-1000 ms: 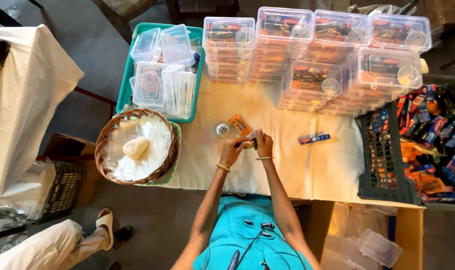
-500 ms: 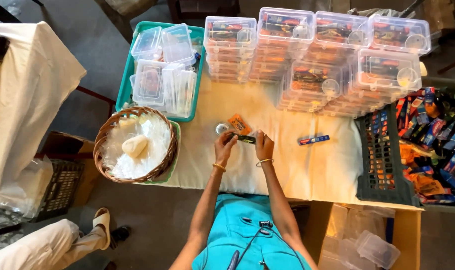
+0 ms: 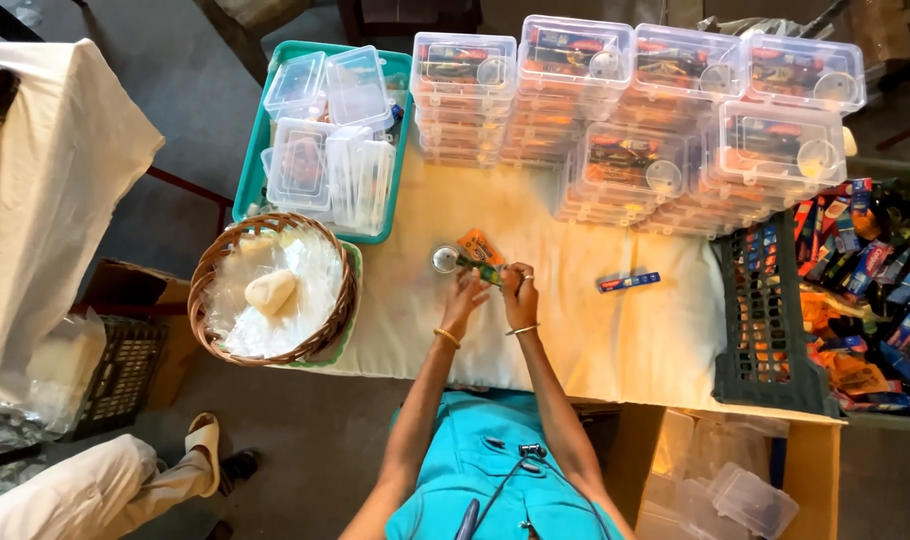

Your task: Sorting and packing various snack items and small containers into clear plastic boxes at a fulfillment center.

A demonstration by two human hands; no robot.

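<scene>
Both hands meet just above the near half of the cloth-covered worktop (image 3: 575, 330): the left hand (image 3: 467, 298) and the right hand (image 3: 520, 296) are side by side, fingers closed around a small green packet (image 3: 483, 270) held between them, its far end sticking out towards a small round clear lid (image 3: 445, 259). Just beyond the packet an orange sachet (image 3: 480, 245) lies flat on the cloth, touching or nearly touching the lid. To the right of the hands, well apart, a blue tube-like box (image 3: 628, 282) lies alone on the worktop. At the left edge a round wicker basket (image 3: 215, 290) holds clear plastic bags and a pale lump. Beyond it a teal tray (image 3: 260, 150) carries empty clear boxes and loose lids, some upright, some on their sides. Along the far side stand stacks of filled clear lidded boxes (image 3: 625, 150), several columns deep. At the right end a dark plastic crate (image 3: 765, 330) adjoins a heap of colourful packets (image 3: 865, 280). At lower left another person's leg and sandal (image 3: 200, 445) show on the floor.
</scene>
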